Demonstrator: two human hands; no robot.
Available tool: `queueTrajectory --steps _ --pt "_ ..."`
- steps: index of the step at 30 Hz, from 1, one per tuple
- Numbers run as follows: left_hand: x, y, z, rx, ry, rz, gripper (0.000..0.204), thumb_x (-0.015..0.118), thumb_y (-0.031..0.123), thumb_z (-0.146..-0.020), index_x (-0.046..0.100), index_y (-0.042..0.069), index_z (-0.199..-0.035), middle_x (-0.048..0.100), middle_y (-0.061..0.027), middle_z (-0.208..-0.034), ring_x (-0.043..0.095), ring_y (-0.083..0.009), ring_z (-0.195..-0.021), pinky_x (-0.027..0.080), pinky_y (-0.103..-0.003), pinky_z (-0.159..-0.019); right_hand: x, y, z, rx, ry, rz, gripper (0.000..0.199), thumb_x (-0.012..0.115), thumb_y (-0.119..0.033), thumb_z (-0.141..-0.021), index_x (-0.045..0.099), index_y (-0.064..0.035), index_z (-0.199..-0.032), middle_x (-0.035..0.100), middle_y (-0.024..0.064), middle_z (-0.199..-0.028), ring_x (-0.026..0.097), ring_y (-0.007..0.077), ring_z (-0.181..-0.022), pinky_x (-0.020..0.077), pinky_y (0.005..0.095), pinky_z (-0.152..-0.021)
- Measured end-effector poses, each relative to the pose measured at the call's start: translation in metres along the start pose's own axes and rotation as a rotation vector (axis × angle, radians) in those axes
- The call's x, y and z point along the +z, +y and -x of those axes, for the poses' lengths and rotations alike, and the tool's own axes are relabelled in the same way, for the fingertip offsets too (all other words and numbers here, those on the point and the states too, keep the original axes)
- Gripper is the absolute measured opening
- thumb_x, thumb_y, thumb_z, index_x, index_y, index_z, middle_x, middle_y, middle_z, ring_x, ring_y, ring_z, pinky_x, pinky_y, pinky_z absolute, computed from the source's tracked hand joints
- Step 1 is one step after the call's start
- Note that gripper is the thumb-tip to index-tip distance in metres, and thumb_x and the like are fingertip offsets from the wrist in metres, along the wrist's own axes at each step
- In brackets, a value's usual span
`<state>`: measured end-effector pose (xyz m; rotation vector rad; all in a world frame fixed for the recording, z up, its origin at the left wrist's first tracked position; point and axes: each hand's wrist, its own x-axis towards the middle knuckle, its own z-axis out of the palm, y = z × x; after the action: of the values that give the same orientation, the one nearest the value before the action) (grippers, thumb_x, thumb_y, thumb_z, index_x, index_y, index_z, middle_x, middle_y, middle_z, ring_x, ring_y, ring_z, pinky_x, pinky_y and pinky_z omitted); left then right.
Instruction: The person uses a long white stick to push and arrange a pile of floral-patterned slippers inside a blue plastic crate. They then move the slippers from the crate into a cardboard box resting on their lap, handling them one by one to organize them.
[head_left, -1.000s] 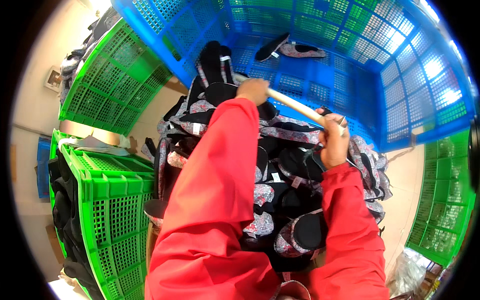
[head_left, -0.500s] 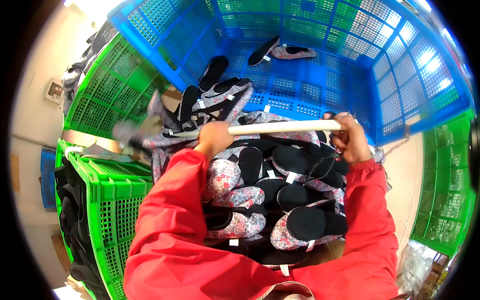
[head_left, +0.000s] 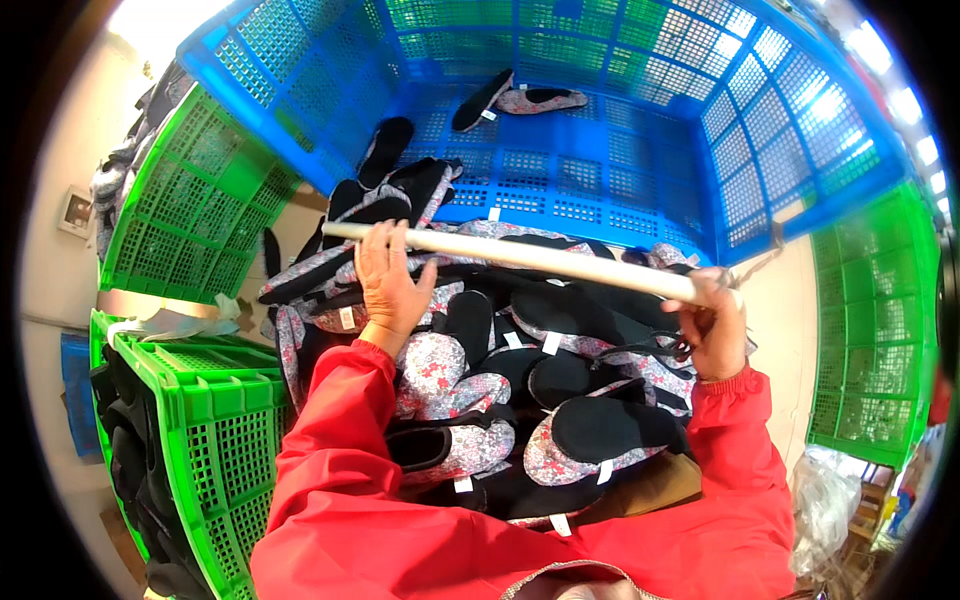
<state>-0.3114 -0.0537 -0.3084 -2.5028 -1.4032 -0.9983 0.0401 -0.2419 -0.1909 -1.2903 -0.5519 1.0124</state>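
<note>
A long pale stick point(head_left: 530, 255) lies crosswise over a heap of slippers with black soles and floral fabric point(head_left: 435, 370). My right hand point(head_left: 715, 325) is closed round the stick's right end. Flat against the stick near its left end, my left hand point(head_left: 390, 285) has its fingers stretched out and the thumb apart. Slippers lie under and around this hand. Small white tags stick out from several of them. One slipper point(head_left: 610, 440) near me shows its black sole upward.
Beyond the heap, a blue mesh crate point(head_left: 640, 185) lies with its opening toward me, a pair of slippers point(head_left: 540, 100) inside. Green crates point(head_left: 235, 450) stand at the left, the nearer holding black pieces. Another green crate point(head_left: 865, 340) and clear plastic point(head_left: 825, 500) are at the right.
My left hand has gone from a grip on the stick to spread fingers. The stick's left end has risen and its right end dropped. The blurred slippers at the left have come to rest.
</note>
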Motion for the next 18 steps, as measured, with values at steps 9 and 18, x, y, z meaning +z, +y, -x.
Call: queueTrajectory --steps 9,18 --pt "0.031 -0.01 0.028 -0.177 -0.434 -0.311 0.05 0.064 0.039 -0.086 0.06 0.013 -0.129 0.049 -0.0148 -0.138 0.039 -0.0337 -0.135 0.041 -0.052 -0.098 0.004 -0.006 -0.035 -0.342 0.303 -0.089 0.032 0.053 -0.034 -0.093 0.056 -0.0037 -0.102 0.068 0.0225 -0.11 0.063 0.0135 -0.063 0.0343 0.0194 -0.043" --pt "0.026 -0.01 0.025 -0.187 -0.357 -0.316 0.03 0.067 0.036 -0.083 0.066 0.012 -0.101 0.054 -0.0071 -0.104 0.051 -0.0284 -0.106 0.042 -0.045 -0.076 0.052 0.004 -0.123 -0.415 0.312 0.224 0.016 0.062 -0.015 -0.092 0.058 -0.0004 -0.097 0.069 0.0165 -0.106 0.064 0.0117 -0.066 0.0447 0.0207 -0.051"
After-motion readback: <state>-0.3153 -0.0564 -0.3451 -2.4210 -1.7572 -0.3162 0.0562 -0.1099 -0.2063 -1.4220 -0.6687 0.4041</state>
